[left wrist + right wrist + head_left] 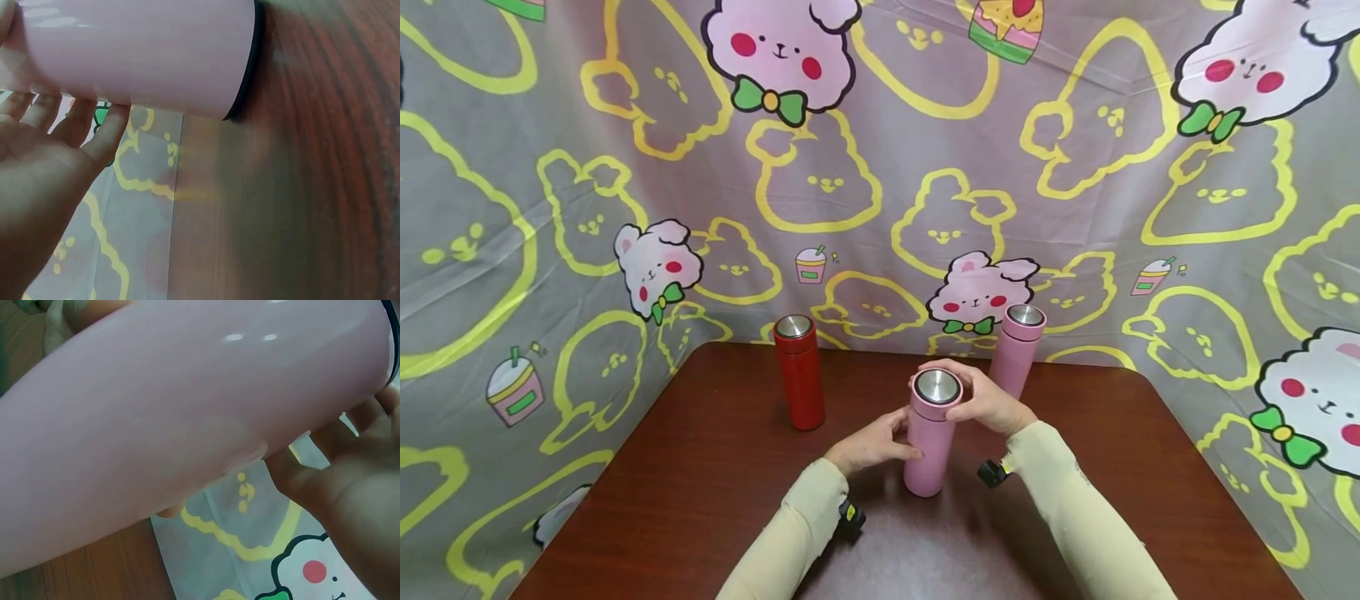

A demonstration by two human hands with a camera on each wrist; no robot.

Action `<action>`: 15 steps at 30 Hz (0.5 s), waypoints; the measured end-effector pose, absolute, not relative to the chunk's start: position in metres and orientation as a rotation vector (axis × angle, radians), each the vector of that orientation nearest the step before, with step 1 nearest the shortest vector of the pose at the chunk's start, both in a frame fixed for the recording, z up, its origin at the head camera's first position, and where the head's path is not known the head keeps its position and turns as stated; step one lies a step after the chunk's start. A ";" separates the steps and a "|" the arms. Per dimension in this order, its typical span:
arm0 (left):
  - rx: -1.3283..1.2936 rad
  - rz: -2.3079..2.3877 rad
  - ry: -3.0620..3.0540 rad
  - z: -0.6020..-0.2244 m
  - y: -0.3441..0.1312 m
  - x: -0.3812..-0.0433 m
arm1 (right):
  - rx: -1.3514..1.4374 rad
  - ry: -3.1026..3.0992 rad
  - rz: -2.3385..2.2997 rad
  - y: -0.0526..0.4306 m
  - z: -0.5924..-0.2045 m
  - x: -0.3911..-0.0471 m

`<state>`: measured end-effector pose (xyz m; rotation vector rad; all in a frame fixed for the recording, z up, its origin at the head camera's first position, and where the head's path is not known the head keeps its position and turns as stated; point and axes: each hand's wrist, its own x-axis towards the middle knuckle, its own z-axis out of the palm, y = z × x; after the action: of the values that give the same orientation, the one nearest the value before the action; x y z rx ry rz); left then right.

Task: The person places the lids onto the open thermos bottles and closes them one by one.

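A pink thermos bottle [928,462] with a steel-topped lid [938,387] stands upright at the middle of the table, between both hands. My left hand [868,443] grips the bottle's body from the left, thumb across its front and fingers behind. Higher up, my right hand [992,404] holds the lid area from the right, with its thumb at the front and its fingers round the back. The left wrist view shows the bottle's black base rim [248,69] right at the tabletop. Pink body [187,412] fills much of the right wrist view.
To the left stands a red thermos bottle [802,379] with a steel-topped lid. A second pink thermos bottle [1017,354] stands behind the right hand, partly hidden by it. The brown wooden table [700,467] meets a patterned grey cloth [842,250] at the back and sides.
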<state>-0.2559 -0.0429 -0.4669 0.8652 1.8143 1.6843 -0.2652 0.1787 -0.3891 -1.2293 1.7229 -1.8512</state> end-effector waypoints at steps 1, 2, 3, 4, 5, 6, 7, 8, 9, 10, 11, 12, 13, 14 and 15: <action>0.867 1.683 1.821 -0.463 -0.043 -0.253 | -1.223 1.753 -1.858 0.179 -0.389 -0.264; 0.868 1.680 1.831 -0.459 -0.043 -0.251 | -1.215 1.783 -1.863 0.179 -0.389 -0.263; 0.871 1.679 1.840 -0.455 -0.043 -0.248 | -1.207 1.814 -1.866 0.180 -0.389 -0.262; 0.874 1.683 1.842 -0.451 -0.044 -0.245 | -1.199 1.842 -1.868 0.180 -0.389 -0.260; 0.878 1.686 1.845 -0.447 -0.044 -0.242 | -1.193 1.868 -1.868 0.180 -0.388 -0.259; 0.882 1.687 1.850 -0.444 -0.044 -0.240 | -1.182 1.894 -1.869 0.180 -0.388 -0.257; 0.887 1.689 1.853 -0.441 -0.044 -0.238 | -1.170 1.916 -1.870 0.179 -0.387 -0.256; 0.894 1.688 1.860 -0.445 -0.044 -0.239 | -1.157 1.933 -1.873 0.179 -0.387 -0.254; 0.900 1.691 1.865 -0.448 -0.043 -0.240 | -1.146 1.944 -1.876 0.179 -0.387 -0.253; 0.903 1.693 1.872 -0.452 -0.043 -0.242 | -1.137 1.958 -1.877 0.179 -0.387 -0.251; 0.907 1.691 1.883 -0.456 -0.042 -0.243 | -1.129 1.977 -1.876 0.179 -0.386 -0.250; 0.907 1.691 1.892 -0.460 -0.042 -0.245 | -1.118 1.993 -1.878 0.179 -0.386 -0.249; 0.908 1.688 1.902 -0.464 -0.041 -0.247 | -1.111 2.009 -1.879 0.178 -0.386 -0.248; 0.905 1.689 1.911 -0.468 -0.041 -0.249 | -1.102 2.022 -1.881 0.178 -0.386 -0.247; 0.898 1.689 1.918 -0.468 -0.041 -0.248 | -1.097 2.049 -1.879 0.178 -0.385 -0.246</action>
<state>-0.2481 -0.0409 -0.4676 0.8983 1.9175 1.6886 -0.2461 0.1781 -0.3853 -1.0965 2.0490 -1.8789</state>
